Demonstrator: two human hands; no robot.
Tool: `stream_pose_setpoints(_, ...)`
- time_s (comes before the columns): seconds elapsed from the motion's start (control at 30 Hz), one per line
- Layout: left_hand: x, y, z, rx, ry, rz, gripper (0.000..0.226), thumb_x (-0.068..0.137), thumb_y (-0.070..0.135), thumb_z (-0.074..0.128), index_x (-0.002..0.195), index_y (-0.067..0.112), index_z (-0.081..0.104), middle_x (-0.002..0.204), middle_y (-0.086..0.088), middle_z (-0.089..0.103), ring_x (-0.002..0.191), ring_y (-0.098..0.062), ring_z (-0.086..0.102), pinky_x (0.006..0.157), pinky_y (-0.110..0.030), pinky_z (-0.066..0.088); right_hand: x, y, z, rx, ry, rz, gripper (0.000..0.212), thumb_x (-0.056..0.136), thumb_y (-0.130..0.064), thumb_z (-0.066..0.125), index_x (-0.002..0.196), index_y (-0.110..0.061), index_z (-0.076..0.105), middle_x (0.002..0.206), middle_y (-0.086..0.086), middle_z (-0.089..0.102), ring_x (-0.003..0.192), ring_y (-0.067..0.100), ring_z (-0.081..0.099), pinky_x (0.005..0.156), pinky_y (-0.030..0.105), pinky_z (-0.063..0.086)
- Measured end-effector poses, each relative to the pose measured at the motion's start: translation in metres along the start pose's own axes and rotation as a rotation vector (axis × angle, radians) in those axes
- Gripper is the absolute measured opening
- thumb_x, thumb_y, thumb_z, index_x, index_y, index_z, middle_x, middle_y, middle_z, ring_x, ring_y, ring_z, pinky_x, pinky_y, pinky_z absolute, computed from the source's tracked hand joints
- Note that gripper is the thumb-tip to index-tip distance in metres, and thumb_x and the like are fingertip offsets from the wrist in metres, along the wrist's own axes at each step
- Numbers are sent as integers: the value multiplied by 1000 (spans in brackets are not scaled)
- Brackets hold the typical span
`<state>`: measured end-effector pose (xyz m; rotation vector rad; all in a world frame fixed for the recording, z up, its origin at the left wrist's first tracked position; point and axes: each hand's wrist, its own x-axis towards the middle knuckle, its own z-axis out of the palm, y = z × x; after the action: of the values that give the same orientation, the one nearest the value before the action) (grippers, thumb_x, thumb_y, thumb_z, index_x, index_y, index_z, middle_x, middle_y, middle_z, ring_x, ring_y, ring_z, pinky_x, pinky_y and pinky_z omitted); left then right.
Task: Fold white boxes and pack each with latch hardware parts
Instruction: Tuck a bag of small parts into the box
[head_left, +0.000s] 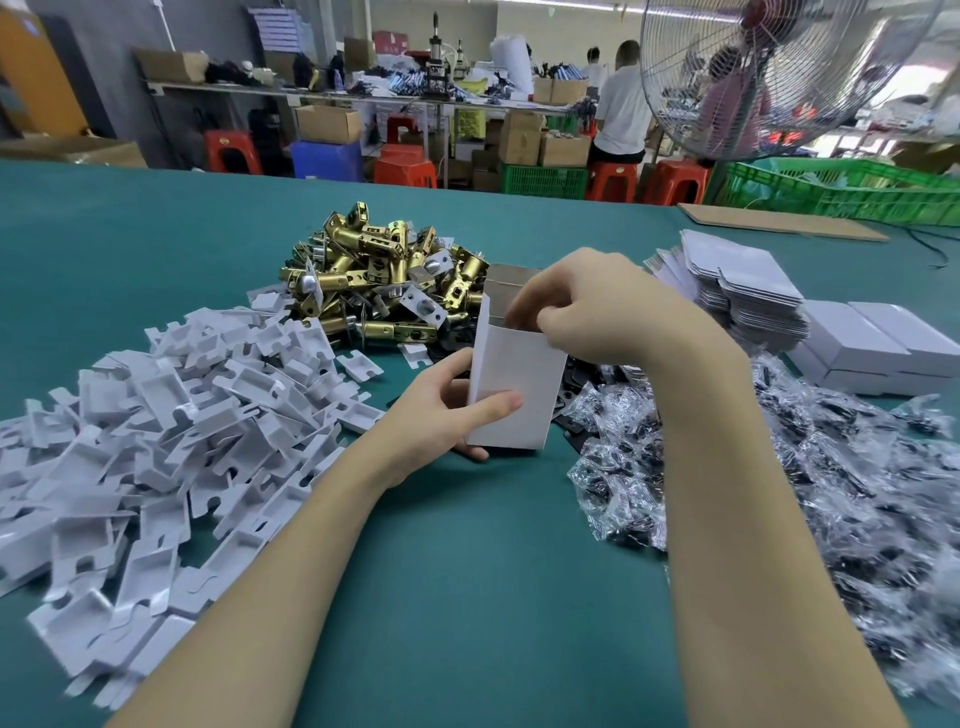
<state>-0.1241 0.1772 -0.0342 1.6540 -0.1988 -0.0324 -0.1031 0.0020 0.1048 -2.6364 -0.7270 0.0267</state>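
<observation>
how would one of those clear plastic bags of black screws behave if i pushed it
A clear plastic bag of black screws would probably slide and crumple rather than roll: the film looks glossy and wrinkled. It likely feels floppy, shifting as its loose contents move, and light.

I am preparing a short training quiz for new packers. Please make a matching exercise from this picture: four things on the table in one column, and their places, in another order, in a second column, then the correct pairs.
Things:
1. brass latches
2. white plastic inserts
3. clear screw bags
4. flat box blanks

Places:
A. heap at the left of the table
B. stack at the far right, beside closed boxes
C. pile at the far middle, behind the open white box
D. spread at the right, near the right forearm

Pairs: 1-C, 2-A, 3-D, 4-B
</observation>
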Motion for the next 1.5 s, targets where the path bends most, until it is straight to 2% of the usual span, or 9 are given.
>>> stream_pose_setpoints(0.17,0,1,1,-7,5,-4,42,82,40,79,121,44,62,109,10,76,101,-11,73,65,-32,62,2,-3,2,133,148,-63,41,90,-6,47,97,-34,76,102,-7,76,98,12,68,86,24,56)
stream_pose_setpoints(0.27,0,0,0,-30,15,-1,42,86,36,79,124,44,62,110,9,76,101,-13,74,66,-33,63,3,8,0,239,328,-52,28,93,-13,54,96,-30,76,95,-10,76,84,2,66,70,5,48)
stream_pose_setpoints(0.33,0,-1,-1,-59,17,6,41,91,29,78,127,41,61,112,6,77,102,-16,74,69,-35,63,4,21,-2,298,338,6,16,95,-22,60,99,-31,73,95,-13,74,85,4,66,77,13,50)
stream_pose_setpoints(0.43,0,-1,-2,-91,15,6,45,89,29,77,129,39,61,114,3,77,104,-20,75,72,-37,64,5,47,0,351,213,163,16,99,-43,60,108,-31,65,106,-8,70,98,13,68,90,35,55)
stream_pose_setpoints(0.6,0,0,-2,-75,-5,7,39,89,28,77,121,47,64,113,5,77,104,-17,74,71,-36,64,9,72,35,835,-79,275,39,108,-50,40,119,-24,65,118,3,75,98,19,75,89,38,61)
stream_pose_setpoints(0.73,2,0,-2,-60,-10,7,39,84,35,78,115,54,65,113,8,77,105,-14,73,71,-35,63,14,79,54,1012,-220,211,53,100,-65,48,128,-26,69,118,1,76,109,21,73,88,37,61)
stream_pose_setpoints(1.2,2,-1,-4,-50,-29,-19,36,99,24,68,131,39,59,114,13,75,108,-9,71,73,-33,63,12,85,55,1101,-269,209,65,95,-67,54,134,-16,65,120,7,74,102,21,74,80,41,61)
stream_pose_setpoints(1.37,1,2,-4,-22,-55,-33,41,94,34,71,133,39,58,113,15,74,108,-8,70,75,-34,63,13,87,53,1120,-300,231,71,89,-64,61,138,-13,59,118,8,74,103,25,74,85,53,61)
stream_pose_setpoints(1.5,1,4,-4,8,-66,-39,49,87,41,71,134,40,57,116,14,74,109,-7,70,75,-32,62,13,89,54,1168,-341,223,55,89,-57,68,130,-21,66,112,8,76,100,26,75,80,51,61)
